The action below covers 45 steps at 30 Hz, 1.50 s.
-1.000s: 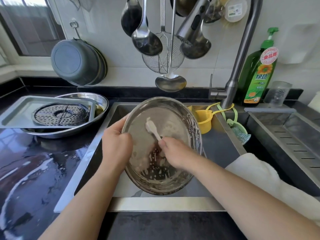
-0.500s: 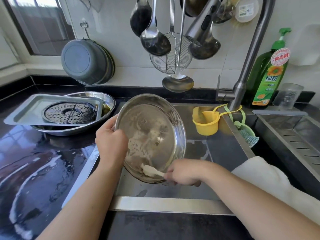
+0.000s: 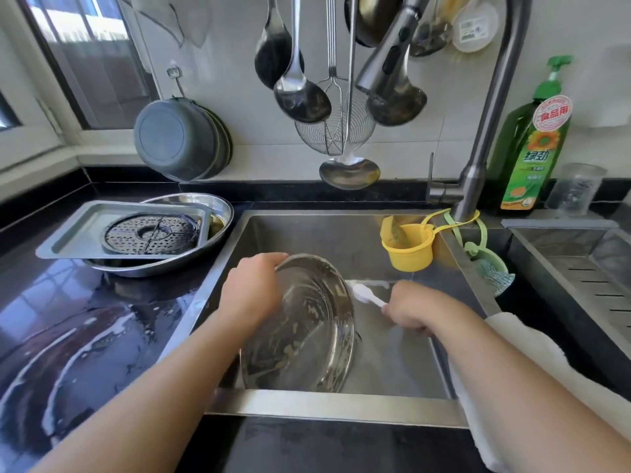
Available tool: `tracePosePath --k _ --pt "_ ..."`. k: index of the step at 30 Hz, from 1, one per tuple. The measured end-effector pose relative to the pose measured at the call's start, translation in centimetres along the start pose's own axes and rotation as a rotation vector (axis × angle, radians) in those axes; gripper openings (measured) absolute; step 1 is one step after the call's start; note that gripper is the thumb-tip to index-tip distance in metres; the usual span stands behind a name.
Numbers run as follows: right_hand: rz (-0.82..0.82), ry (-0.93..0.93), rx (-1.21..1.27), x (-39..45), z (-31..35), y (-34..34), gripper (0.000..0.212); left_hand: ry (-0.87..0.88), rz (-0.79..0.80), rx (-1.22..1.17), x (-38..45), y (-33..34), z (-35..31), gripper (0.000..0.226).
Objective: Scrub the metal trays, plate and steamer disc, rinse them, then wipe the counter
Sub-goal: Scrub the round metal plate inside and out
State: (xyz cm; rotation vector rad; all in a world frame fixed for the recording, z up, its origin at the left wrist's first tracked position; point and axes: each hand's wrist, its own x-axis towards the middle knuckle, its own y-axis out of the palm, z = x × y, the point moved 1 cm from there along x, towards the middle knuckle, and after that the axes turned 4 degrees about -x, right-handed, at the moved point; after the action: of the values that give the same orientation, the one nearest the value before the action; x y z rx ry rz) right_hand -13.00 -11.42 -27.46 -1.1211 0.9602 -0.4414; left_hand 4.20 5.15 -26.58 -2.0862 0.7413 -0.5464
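Plate (image 3: 300,322) tilted in sink (image 3: 341,233), left hand (image 3: 251,291) grip on rim, right hand (image 3: 409,310) grip holding brush (image 3: 363,293), yellow cup (image 3: 408,249) behind.

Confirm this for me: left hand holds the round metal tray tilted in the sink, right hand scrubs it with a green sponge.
Not quite. The head view shows the right hand holding a white brush, not a green sponge. The rest stands: the left hand grips the round metal tray, tilted in the sink.

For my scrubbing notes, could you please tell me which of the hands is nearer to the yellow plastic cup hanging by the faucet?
Right. The right hand, gripping the white brush, sits just below the yellow plastic cup. The left hand holds the round metal plate farther left.
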Motion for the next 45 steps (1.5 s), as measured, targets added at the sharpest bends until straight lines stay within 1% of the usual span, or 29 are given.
tracePosePath --k 2,3,4,5,6,7,9,11,13,15,16,18,19,21,24,25,26,27,28,29,30,31,33,35,37,40,42,43,45 --pt "-0.01 0.023 -0.011 -0.2 -0.6 -0.4 0.036 -0.001 0.056 0.052 2.8 -0.5 -1.3 0.065" --pt "-0.002 0.019 0.003 -0.1 -1.0 -0.3 0.036 -0.045 0.106 0.029 3.7 -0.7 -1.5 0.063" --pt "0.008 0.018 0.057 -0.1 -1.5 -0.2 0.035 -0.088 0.143 -0.016 4.2 -0.4 -1.0 0.054" --pt "0.007 0.018 0.111 -0.1 -1.9 -0.2 0.035 -0.136 0.155 -0.022 3.5 -0.1 -0.3 0.039" --pt "0.003 0.006 0.159 0.1 -2.3 -0.2 0.035 -0.18 0.163 0.006 2.2 0.5 1.2 0.025" --pt "0.013 0.013 0.184 0.3 -2.4 -0.4 0.035 -0.225 0.171 0.056 0.8 0.9 2.4 0.02" --pt "-0.007 0.047 0.228 0.4 -2.2 -0.6 0.037 -0.248 0.141 0.091 -0.5 1.3 3.8 0.02" --pt "-0.001 0.041 0.244 0.5 -2.0 -0.7 0.04 -0.225 0.099 0.116 1.0 0.4 2.6 0.022" --pt "-0.014 0.039 0.23 0.5 -2.1 -0.5 0.041 -0.177 0.015 0.039 3.7 -1.0 0.7 0.029" --pt "-0.018 0.046 0.242 0.6 -2.4 -0.3 0.04 -0.166 0.011 -0.033 4.8 -1.6 0.2 0.034" --pt "-0.026 0.042 0.254 0.5 -2.4 -0.4 0.04 -0.172 0.022 -0.029 4.3 -1.7 0.5 0.027" --pt "-0.026 0.015 0.252 0.6 -2.2 -0.6 0.041 -0.213 -0.008 0.021 1.2 -1.6 1.4 0.016" --pt "-0.007 -0.004 0.226 0.7 -2.3 -0.5 0.042 -0.229 -0.011 0.041 -0.3 -1.4 1.5 0.017" --pt "0.029 0.003 0.186 0.9 -2.0 -0.1 0.039 -0.164 -0.003 0.088 -1.1 -1.1 0.8 0.023" --pt "0.059 0.055 0.191 1.4 -2.0 0.1 0.037 -0.012 -0.009 0.135 2.0 -1.5 -2.7 0.02" --pt "0.066 0.067 0.18 1.4 -2.2 0.1 0.037 0.012 -0.024 0.136 3.2 -1.7 -3.7 0.025" --pt "0.066 0.072 0.185 1.5 -2.4 0.1 0.036 -0.002 -0.019 0.123 4.1 -1.7 -4.0 0.034" --pt "0.067 0.069 0.186 1.5 -2.5 0.0 0.035 -0.055 0.008 0.118 4.1 -1.6 -3.7 0.042" --pt "0.062 0.061 0.194 1.5 -2.5 0.0 0.035 -0.101 0.035 0.127 3.2 -1.4 -2.8 0.042" --pt "0.054 0.051 0.193 1.4 -2.5 -0.1 0.034 -0.124 0.028 0.138 1.6 -1.1 -1.8 0.033" --pt "0.06 0.05 0.177 1.2 -2.6 -0.2 0.035 -0.128 -0.014 0.125 0.1 -0.5 -0.6 0.023" --pt "0.071 0.051 0.163 1.1 -2.7 -0.2 0.035 -0.122 -0.061 0.087 -1.1 -0.1 0.3 0.018" --pt "0.069 0.044 0.16 1.0 -2.6 -0.3 0.036 -0.103 -0.166 0.001 -1.3 0.1 0.5 0.017" --pt "0.091 0.032 0.088 0.9 -2.5 -0.3 0.034 -0.1 -0.219 -0.053 -0.8 -0.3 -0.9 0.022" --pt "0.128 0.012 0.044 1.2 -2.6 0.1 0.026 -0.102 -0.205 -0.113 -1.0 -0.2 -1.5 0.033" --pt "0.243 0.004 -0.043 1.7 -2.4 0.9 0.021 -0.161 -0.079 -0.216 -1.7 0.0 -0.6 0.049" --pt "0.296 0.026 -0.062 1.9 -1.9 1.5 0.018 -0.135 -0.022 -0.202 -1.6 0.4 -0.5 0.063" --pt "0.3 0.034 -0.079 1.8 -1.6 1.6 0.021 -0.113 -0.015 -0.211 -1.6 0.6 -0.6 0.066" --pt "0.231 0.038 -0.058 2.1 -1.0 1.8 0.023 -0.07 -0.009 -0.252 -1.8 0.8 -0.9 0.059"
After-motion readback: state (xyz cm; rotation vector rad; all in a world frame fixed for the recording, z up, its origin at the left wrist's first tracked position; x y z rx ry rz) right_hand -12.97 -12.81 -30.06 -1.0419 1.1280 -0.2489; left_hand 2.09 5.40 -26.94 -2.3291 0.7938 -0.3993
